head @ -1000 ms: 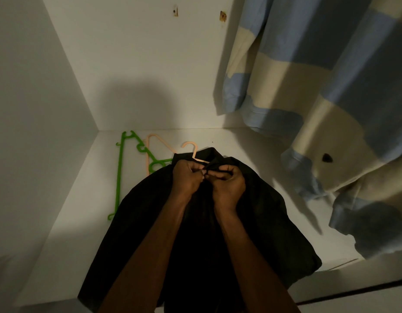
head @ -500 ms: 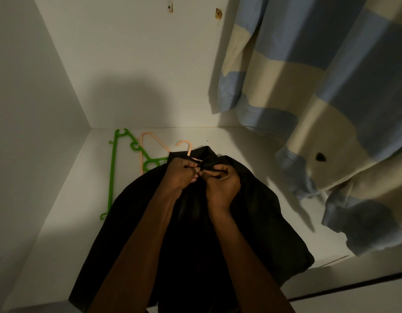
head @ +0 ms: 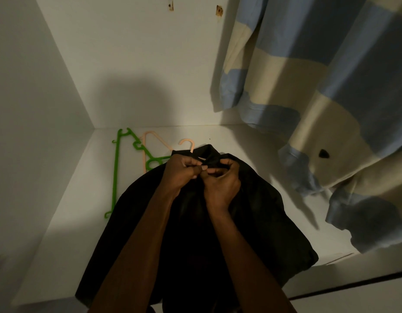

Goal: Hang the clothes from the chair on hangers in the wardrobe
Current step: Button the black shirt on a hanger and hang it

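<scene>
I have just one camera, up on the person's head. It looks forward and down into the wardrobe (head: 132, 64), close over both arms. The wardrobe floor (head: 67, 233) fills the low part.

Two rust-brown marks sit high on the white back panel (head: 127, 41), the left mark (head: 170, 5) narrow and upright, the right mark (head: 218, 11) rounder (both look like old fixing holes). A broad soft shadow (head: 136, 100) lies lower on that panel. A tiny dark speck (head: 209, 139) rests near the panel's foot. At lower right a thin dark strip (head: 353, 283) runs slantwise.
</scene>
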### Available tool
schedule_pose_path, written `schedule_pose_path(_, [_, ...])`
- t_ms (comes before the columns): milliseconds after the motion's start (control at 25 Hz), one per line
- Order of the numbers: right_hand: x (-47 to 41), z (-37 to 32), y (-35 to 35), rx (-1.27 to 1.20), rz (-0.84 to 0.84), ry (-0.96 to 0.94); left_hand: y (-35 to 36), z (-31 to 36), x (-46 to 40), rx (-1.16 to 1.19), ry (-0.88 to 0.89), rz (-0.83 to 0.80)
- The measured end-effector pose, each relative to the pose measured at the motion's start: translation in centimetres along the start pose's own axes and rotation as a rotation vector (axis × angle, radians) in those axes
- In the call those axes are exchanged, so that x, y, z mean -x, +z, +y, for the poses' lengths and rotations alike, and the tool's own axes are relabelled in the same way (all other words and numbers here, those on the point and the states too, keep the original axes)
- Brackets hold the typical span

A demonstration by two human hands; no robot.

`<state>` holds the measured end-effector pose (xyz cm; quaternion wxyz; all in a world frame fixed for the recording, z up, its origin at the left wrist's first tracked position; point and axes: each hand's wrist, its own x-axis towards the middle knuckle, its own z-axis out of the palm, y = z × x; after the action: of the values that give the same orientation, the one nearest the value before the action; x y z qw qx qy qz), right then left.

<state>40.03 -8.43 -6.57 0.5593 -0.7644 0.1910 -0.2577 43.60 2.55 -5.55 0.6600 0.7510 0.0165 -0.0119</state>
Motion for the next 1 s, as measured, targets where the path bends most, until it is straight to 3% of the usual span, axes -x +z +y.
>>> schedule_pose_path(240, [0.3, 0.4, 0.4, 0.075, -0.007, -0.115, 0.5, -0.8, -0.1, 0.077, 0.043, 0.041])
schedule_pose_path(440, [-0.6, 1.3, 0.3, -0.025, -0.097, -0.052, -0.2, -1.0, -0.4, 0.087, 0.034, -0.058])
schedule_pose_path(760, [-0.3, 2.3, -0.3, -0.175, -0.135, -0.169, -0.5, -0.9, 0.0, 0.185, -0.003, -0.115])
schedule_pose_path(880, [-0.5, 2.3, -0.6, -0.299, -0.220, -0.076, -0.5, -0.9, 0.2, 0.233, -0.031, -0.113])
schedule_pose_path(1000, [-1.0, 2.0, -1.0, -0.500, -0.264, 0.143, 0.0, -0.9, 0.3, 0.285, -0.060, -0.079])
